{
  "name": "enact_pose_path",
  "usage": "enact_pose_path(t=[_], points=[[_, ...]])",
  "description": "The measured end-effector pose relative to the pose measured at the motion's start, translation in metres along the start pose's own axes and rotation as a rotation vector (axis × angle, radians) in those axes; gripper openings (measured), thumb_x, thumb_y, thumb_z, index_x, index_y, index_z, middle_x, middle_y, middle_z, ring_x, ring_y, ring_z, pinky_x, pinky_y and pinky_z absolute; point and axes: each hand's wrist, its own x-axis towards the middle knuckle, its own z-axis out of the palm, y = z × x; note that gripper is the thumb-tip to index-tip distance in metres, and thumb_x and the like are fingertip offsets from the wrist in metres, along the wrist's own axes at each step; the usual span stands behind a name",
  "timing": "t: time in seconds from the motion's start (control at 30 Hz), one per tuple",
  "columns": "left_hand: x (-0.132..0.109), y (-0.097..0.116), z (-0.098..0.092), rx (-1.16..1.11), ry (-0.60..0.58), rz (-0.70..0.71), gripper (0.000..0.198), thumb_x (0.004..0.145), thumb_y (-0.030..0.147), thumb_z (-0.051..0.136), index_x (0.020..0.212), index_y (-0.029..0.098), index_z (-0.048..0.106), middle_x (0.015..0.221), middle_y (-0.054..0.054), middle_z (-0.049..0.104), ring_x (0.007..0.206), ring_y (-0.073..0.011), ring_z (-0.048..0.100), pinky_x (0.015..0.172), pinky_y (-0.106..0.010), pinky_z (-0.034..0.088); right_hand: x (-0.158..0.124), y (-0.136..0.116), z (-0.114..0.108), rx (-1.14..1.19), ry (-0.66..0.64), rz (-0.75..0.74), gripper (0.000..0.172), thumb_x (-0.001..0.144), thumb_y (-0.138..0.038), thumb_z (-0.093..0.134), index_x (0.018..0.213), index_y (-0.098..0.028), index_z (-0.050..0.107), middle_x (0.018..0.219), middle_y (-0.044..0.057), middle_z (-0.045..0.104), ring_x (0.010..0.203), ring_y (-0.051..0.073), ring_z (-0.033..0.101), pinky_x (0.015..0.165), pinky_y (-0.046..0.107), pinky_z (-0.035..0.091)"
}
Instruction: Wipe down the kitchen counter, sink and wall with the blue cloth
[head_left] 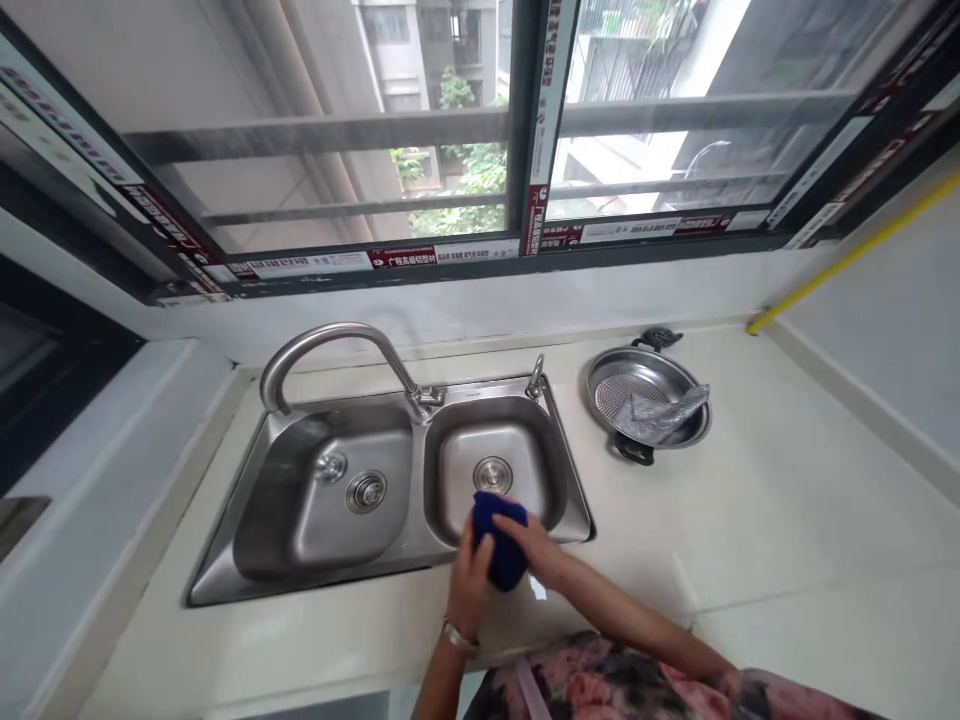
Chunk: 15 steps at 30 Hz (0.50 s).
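A folded dark blue cloth (504, 555) is held between my two hands, over the front edge of the right sink basin (551, 440). My left hand (471, 572) grips its left side, with the thumb laid across the front. Along the upper right side of the cloth, my right hand (538, 548) closes its fingers on it. A bracelet circles my left wrist. The drain (493, 474) of the right basin lies just beyond the cloth.
A left basin (322, 535) adjoins, with a curved tap (337, 330) behind it. A small spout (536, 375) stands at the back right corner. On the counter (780, 480), a steel pan (600, 375) holds a crumpled clear plastic wrapper (660, 418). A yellow pipe (855, 255) runs up the right wall.
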Motion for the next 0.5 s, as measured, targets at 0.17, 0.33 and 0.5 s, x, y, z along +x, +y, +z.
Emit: enact_pose_path(t=[0.17, 0.33, 0.5], points=[[0.000, 0.008, -0.017, 0.289, -0.243, 0.295, 0.067, 0.098, 0.054, 0.053, 0.157, 0.025, 0.045, 0.178, -0.015, 0.014, 0.161, -0.0336, 0.028, 0.122, -0.054, 0.044, 0.028, -0.010, -0.058, -0.113, 0.414, -0.062, 0.043, 0.072, -0.055, 0.076, 0.099, -0.022, 0.072, 0.087, 0.006, 0.077, 0.087, 0.027, 0.073, 0.078, 0.039, 0.060], [-0.016, -0.079, -0.117, 0.727, 0.417, 0.330, 0.068, 0.100, 0.053, 0.046, 0.149, 0.006, 0.051, 0.165, -0.030, 0.039, 0.158, -0.0405, 0.032, 0.127, -0.064, 0.033, 0.075, -0.026, -0.104, -0.795, 0.533, -0.425, 0.051, 0.082, -0.045, 0.060, 0.124, -0.018, 0.068, 0.122, 0.013, 0.072, 0.119, 0.031, 0.065, 0.107, 0.048, 0.051], [-0.045, -0.134, -0.154, 0.958, 0.677, 0.376, 0.071, 0.098, 0.045, 0.054, 0.154, 0.001, 0.044, 0.162, -0.034, 0.040, 0.157, -0.0445, 0.031, 0.126, -0.065, 0.035, 0.135, -0.015, -0.095, -1.386, 0.500, -0.244, 0.076, 0.090, -0.027, 0.051, 0.163, -0.014, 0.035, 0.170, 0.018, 0.030, 0.155, 0.036, 0.031, 0.120, 0.055, 0.038]])
